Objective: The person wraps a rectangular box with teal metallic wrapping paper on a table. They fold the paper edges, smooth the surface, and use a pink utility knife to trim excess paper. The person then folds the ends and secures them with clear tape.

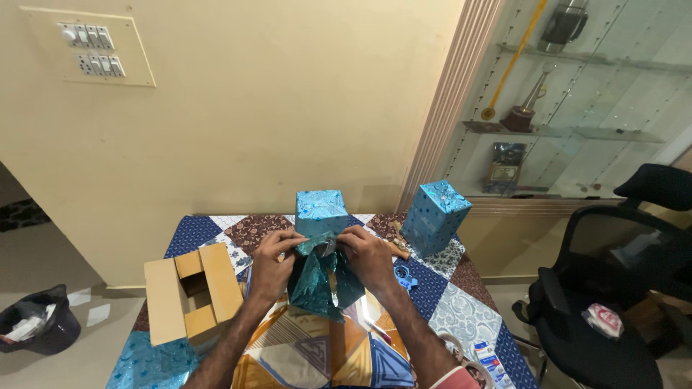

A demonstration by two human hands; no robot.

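At the centre of the frame, a little below the middle, both hands work on a parcel half covered in shiny teal-blue wrapping paper. The paper is a glossy foil with a faint speckled pattern, and it hangs in loose, creased, pointed folds beneath the hands, its silvery underside showing at the top edge. The left hand is closed on the paper at the parcel's left upper corner, fingers curled over the fold. The right hand pinches the paper at the right upper corner, thumb and fingers pressed together on it. The parcel stands on a table covered with a patchwork cloth of blue, maroon, grey and orange printed squares.

Just behind the hands, a finished cube-shaped wrapped box in the same blue foil sits upright. To its right, a second wrapped box stands tilted on an edge. At the lower left, an open brown cardboard carton lies with its flaps spread, plain and matte. A flat sheet of blue foil lies at the bottom left corner of the table. A black office chair fills the right edge of the frame.
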